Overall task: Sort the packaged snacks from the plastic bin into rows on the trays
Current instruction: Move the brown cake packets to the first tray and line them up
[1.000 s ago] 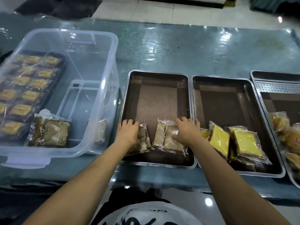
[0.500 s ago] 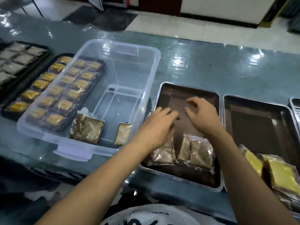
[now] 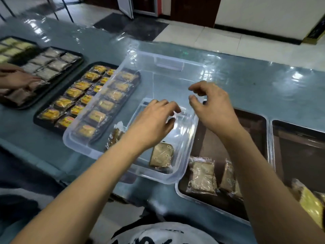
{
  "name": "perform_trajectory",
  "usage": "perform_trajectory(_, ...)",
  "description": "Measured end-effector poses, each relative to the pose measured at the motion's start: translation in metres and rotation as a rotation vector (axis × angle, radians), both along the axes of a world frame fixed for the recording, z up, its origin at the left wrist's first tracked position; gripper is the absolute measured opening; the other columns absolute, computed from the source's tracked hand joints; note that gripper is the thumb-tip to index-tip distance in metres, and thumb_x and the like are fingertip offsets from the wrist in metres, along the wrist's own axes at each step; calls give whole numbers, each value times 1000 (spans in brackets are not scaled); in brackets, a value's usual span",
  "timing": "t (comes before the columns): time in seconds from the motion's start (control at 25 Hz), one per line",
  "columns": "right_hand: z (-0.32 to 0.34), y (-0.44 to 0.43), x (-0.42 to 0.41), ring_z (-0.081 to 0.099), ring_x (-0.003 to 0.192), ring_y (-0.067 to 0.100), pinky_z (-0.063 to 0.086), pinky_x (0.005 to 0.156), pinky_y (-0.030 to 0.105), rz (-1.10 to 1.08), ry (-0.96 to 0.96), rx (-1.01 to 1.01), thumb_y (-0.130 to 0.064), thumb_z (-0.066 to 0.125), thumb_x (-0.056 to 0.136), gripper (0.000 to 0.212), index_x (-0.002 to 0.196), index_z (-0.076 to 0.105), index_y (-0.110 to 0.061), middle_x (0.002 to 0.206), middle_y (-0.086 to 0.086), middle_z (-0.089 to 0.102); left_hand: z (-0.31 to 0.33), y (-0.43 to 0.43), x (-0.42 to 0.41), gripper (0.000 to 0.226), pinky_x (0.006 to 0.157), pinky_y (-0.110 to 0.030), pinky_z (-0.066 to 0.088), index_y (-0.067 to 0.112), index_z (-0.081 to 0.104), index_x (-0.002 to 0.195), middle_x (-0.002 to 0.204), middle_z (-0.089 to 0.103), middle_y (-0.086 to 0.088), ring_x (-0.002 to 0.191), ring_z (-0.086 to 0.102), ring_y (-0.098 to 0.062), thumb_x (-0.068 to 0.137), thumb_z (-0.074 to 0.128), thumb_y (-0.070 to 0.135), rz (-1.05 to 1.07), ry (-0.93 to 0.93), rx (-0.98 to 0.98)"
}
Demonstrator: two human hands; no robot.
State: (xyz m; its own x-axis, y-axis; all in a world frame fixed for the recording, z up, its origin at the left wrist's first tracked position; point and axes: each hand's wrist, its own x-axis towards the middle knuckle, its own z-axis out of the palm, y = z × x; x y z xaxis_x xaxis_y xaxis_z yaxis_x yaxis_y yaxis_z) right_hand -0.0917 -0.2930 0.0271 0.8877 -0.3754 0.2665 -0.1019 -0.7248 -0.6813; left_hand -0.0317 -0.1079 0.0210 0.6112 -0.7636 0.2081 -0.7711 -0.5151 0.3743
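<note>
Head view: left hand (image 3: 153, 122), right hand (image 3: 213, 106) over plastic bin (image 3: 177, 175), fingers loose, empty. Two brown snacks (image 3: 161, 155) left in bin near end; two placed in steel tray (image 3: 182, 192), row barely begun.

Both bare forearms reach forward over the plastic bin (image 3: 179, 175); left hand (image 3: 151, 124) and right hand (image 3: 212, 106) hover above it, fingers loosely curled, empty

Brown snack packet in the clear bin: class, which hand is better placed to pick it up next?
Probably the left hand: it hovers inside the plastic bin, just above the brown snack packet. The right hand is over the bin's right wall.
</note>
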Motion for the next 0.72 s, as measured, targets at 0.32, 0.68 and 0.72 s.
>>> perform_trajectory(0.32, -31, 81, 67, 60, 110, 27, 47, 97, 44, 105, 392, -222, -33, 60, 93, 29, 121, 64, -25, 120, 4, 63, -52, 49, 86, 33, 92, -43, 50, 21, 58, 126, 123, 63, -7, 113, 58, -28, 93, 61, 21, 37, 132, 482)
perform_trajectory(0.68, -108, 111, 90, 59, 109, 31, 46, 103, 49, 386, 1348, -539, -34, 67, 91, 32, 116, 58, -16, 107, 2, 58, -109, 63, 114, 55, 112, -45, 35, 16, 39, 145, 148, 40, -14, 136, 40, -37, 97, 56, 40, 67, 209, 1002)
perform_trajectory(0.72, -113, 112, 89, 58, 112, 31, 45, 104, 50, 398, 1371, -553, -34, 67, 91, 38, 123, 57, -17, 110, 2, 57, -113, 62, 114, 52, 112, -44, 35, 17, 41, 143, 148, 41, -14, 137, 40, -37, 97, 53, 39, 77, 205, 1051)
